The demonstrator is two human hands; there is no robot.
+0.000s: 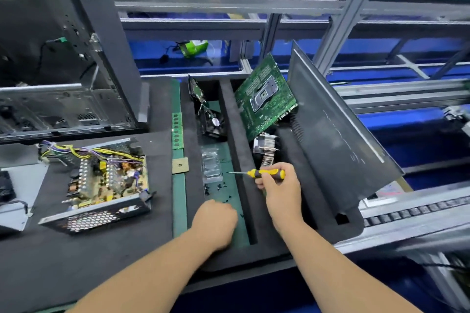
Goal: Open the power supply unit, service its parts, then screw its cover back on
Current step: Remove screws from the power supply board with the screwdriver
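Nearest the camera, two bare forearms are reaching up from the bottom of the frame. The left hand (215,221) is hovering knuckles-up over the green floor of a foam tray (193,150) at lower centre, fingers curled under. Whether it is pinching anything cannot be told. The right hand (277,185), just right of centre, is wrapping its fingers round the yellow-and-black handle of a screwdriver (256,173), whose tip is pointing left toward a scatter of small black screws (216,188) lying loose in the tray.

The power supply unit (101,180) is sitting at the left of the frame, well apart from both hands, with its cover off and its circuit board and wire bundle exposed.

The person is probably gathering screws for the cover. The risk lies in the screws: they are tiny, dark and loose, so one could slip from the fingers and vanish against the black foam, or drop into the open unit and lodge among its parts.
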